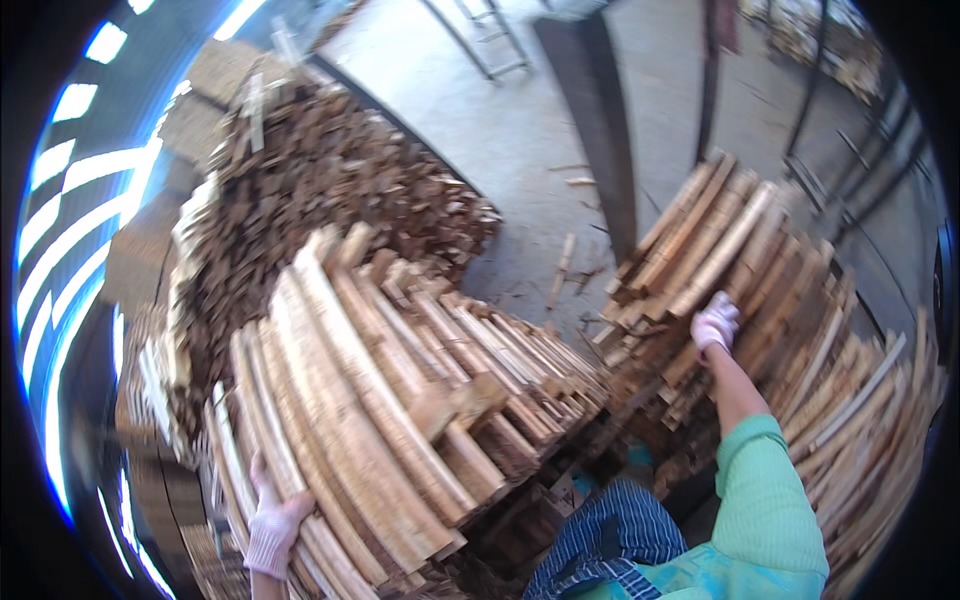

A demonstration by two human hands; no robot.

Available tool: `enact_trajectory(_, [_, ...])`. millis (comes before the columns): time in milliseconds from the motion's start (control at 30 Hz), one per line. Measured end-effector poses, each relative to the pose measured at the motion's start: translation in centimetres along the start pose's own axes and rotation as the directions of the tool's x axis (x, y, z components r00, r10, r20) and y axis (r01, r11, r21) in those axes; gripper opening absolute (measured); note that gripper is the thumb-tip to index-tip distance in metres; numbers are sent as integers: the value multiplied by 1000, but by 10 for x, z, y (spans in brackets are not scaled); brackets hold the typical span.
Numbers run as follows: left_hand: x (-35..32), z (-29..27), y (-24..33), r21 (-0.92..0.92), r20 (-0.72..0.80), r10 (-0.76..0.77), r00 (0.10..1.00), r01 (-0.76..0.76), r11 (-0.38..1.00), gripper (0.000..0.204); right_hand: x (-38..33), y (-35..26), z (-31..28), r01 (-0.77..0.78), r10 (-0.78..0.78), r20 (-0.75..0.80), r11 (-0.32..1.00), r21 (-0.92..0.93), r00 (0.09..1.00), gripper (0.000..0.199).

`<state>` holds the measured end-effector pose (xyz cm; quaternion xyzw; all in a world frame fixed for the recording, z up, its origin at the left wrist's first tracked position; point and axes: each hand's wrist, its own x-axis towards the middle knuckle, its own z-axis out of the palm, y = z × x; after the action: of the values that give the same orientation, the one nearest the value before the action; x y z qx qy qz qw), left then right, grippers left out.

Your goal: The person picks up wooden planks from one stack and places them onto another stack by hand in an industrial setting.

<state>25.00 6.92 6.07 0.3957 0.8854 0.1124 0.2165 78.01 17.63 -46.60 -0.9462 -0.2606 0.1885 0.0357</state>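
Note:
A large pile of long, pale wooden strips (370, 430) lies in front of me at the left. My left hand (275, 522), in a pinkish-white glove, rests on strips at its near left edge, thumb and fingers spread apart. Stretched out to the right, my right hand (716, 324), in a similar glove, is at a second stack of wooden strips (735, 235). Its fingers look curled, but blur hides what, if anything, is in them. A short wooden block (478, 398) lies across the strips of the left pile.
Behind the left pile rises a big heap of darker wood pieces (330, 170). More loose strips (860, 430) stand at the far right. A dark metal post (598, 120) rises beyond the stacks, and wood scraps (562, 268) litter the concrete floor (510, 215).

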Motion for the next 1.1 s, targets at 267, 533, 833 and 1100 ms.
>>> enact_trajectory(267, [24, -16, -57, -25, 53, 33, 998, -31, 999, 116, -38, 79, 7, 10, -235, 193, 659, 752, 953, 103])
enact_trajectory(533, [42, -12, -104, -65, -79, 268, 960, -273, 960, 112, -144, 135, -67, 153, -312, -66, 264, 952, 948, 80])
enact_trajectory(833, [28, -30, -104, -335, 5, 214, 977, -200, 921, 115, -301, 170, -174, 564, -920, -232, -15, 825, 314, 86])
enact_trajectory(1100, [36, -25, -127, -562, -39, 200, 979, -187, 806, 106, -430, -77, -345, 911, -994, -106, -43, 410, 0, 52])
